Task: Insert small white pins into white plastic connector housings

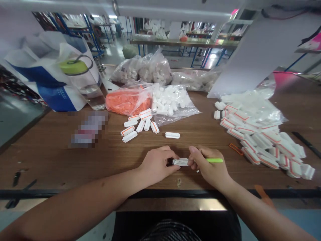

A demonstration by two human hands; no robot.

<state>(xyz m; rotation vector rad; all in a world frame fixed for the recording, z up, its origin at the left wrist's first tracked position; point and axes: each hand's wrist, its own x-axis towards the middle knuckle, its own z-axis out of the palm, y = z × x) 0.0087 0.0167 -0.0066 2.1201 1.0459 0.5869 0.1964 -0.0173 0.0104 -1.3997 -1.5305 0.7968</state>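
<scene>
My left hand (155,164) rests near the table's front edge, thumb and fingers pinching the left end of a small white plastic housing (181,162). Rows of tiny dark marks or holes show on the housing's upper face. My right hand (212,170) grips a slim tool with a lime-green handle (215,160); its fingertips are at the housing's right end, and they hide the tool's tip. A tiny white scrap (198,171) lies below those fingers. Just beyond my hands sits a single white plastic piece (172,135).
White and orange-trimmed pieces (140,125) lie before an orange-filled bag (127,100) and a bag of white parts (170,100). A larger pile (265,144) and a loose orange frame (236,149) lie right. A green-lidded bottle (87,87) stands left. Stuffed clear bags (150,68) line the back.
</scene>
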